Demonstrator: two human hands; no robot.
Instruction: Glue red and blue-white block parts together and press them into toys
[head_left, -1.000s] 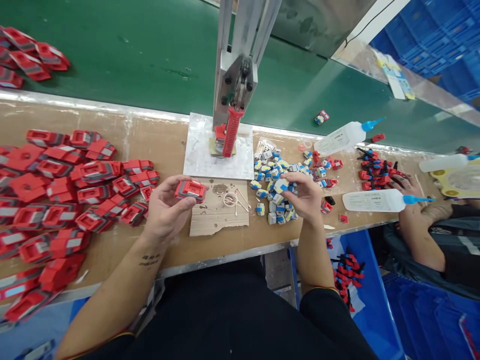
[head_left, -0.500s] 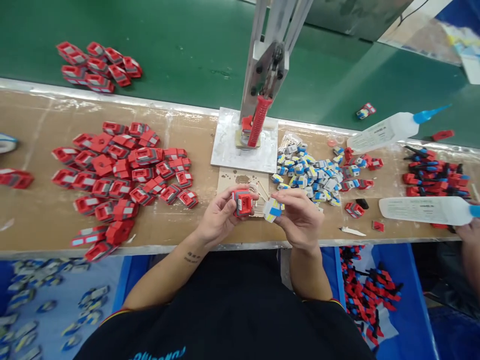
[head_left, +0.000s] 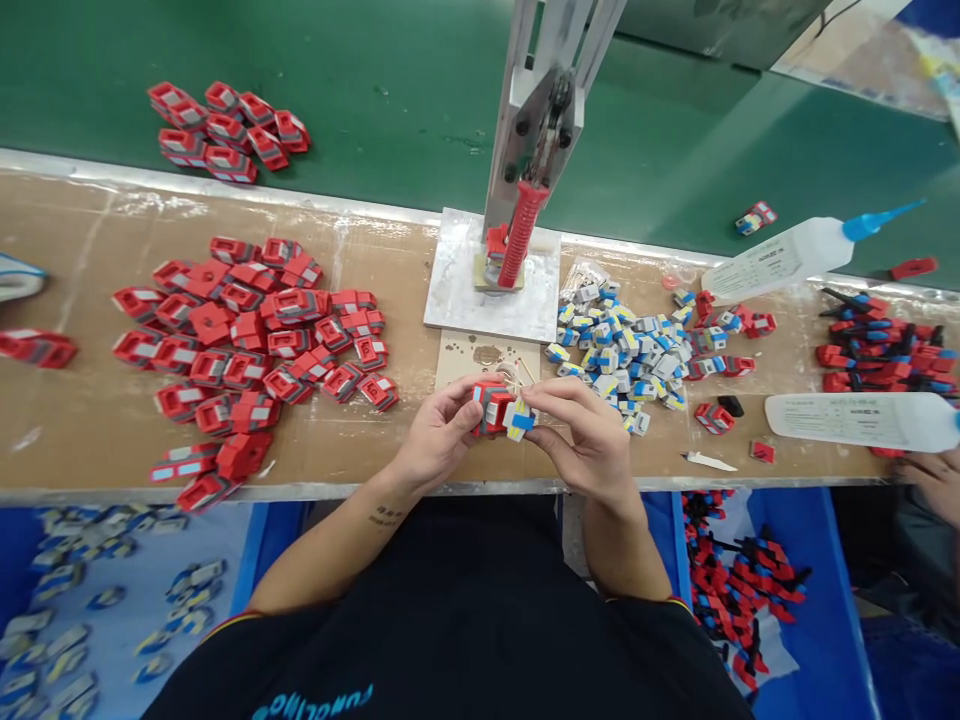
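Between the fingers of my left hand (head_left: 442,430) is a red and grey toy vehicle body (head_left: 490,406), held over the front of the bench. My right hand (head_left: 585,430) is closed on a small white, blue and yellow toy piece (head_left: 520,420), which meets the right side of the red body; whether the two are joined I cannot tell. Behind my hands stands a press with a red handle (head_left: 523,235) on a metal base plate (head_left: 457,290). A heap of similar white, blue and yellow pieces (head_left: 626,345) lies to the right of the plate.
Red toy bodies (head_left: 247,330) are heaped at left, and several more (head_left: 225,130) lie on the green surface. Two glue bottles (head_left: 780,262) and a small blade (head_left: 709,461) are at right. Blue bins (head_left: 825,600) stand below the bench. Another person's hand (head_left: 934,480) shows at far right.
My right hand has moved left, bringing the white, blue and yellow piece against the red body. My left hand has turned the body so its striped side shows.
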